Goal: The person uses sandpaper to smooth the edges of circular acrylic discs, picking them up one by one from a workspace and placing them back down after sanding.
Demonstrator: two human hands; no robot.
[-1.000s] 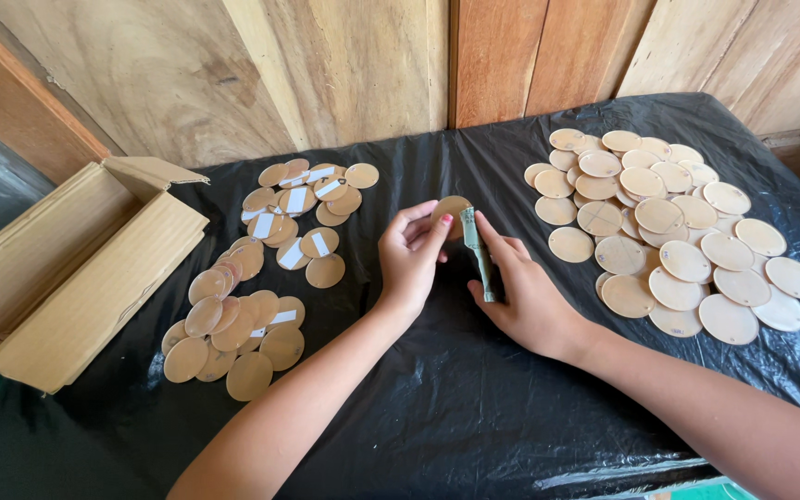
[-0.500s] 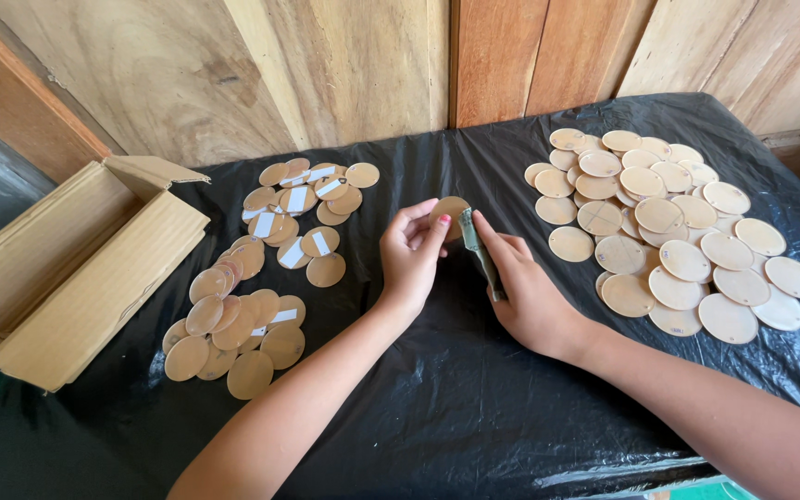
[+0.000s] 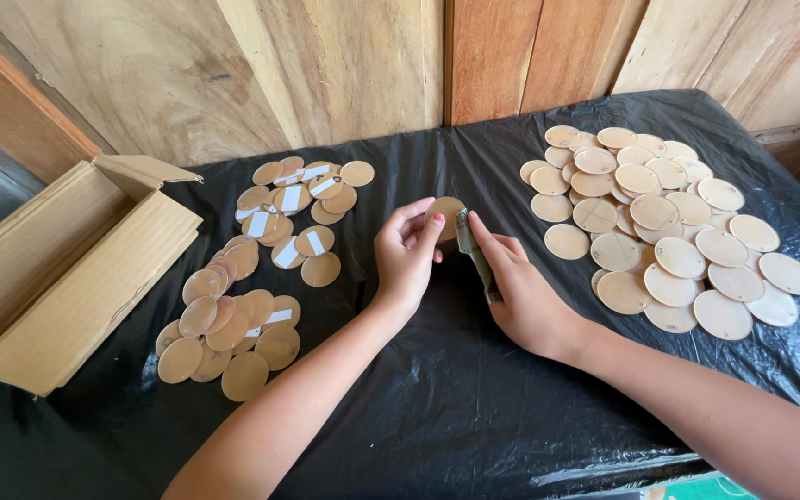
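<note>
The left hand (image 3: 406, 252) is at the centre of the head view, fingers curled closed around the edge of a round wooden disc (image 3: 444, 213), which stands up on the far side of the fingertips at about 1 o'clock from the hand. The disc is held above the black plastic sheet (image 3: 437, 407) that covers the table; only its upper half shows above the fingers.

The right hand (image 3: 522, 294) lies immediately at 3 o'clock from the left hand. Its fingers are closed around a narrow grey-green block (image 3: 474, 257) (what kind of tool it is cannot be told), with the index finger laid along the block's top. The far end of the block touches, or very nearly touches, the right edge of the disc.

At 9 to 10 o'clock from the hands lies a loose heap of darker discs (image 3: 261, 268), several bearing white rectangular strips. It runs from the far side of the sheet toward the near left. At 2 to 3 o'clock, well apart from the hands, lies a spread of paler discs (image 3: 668, 231), overlapping one another.

An open cardboard box (image 3: 57, 278) sits at 9 o'clock, at the left edge of the sheet, one flap raised. A wooden plank wall (image 3: 344, 65) closes the scene at 12 o'clock.
</note>
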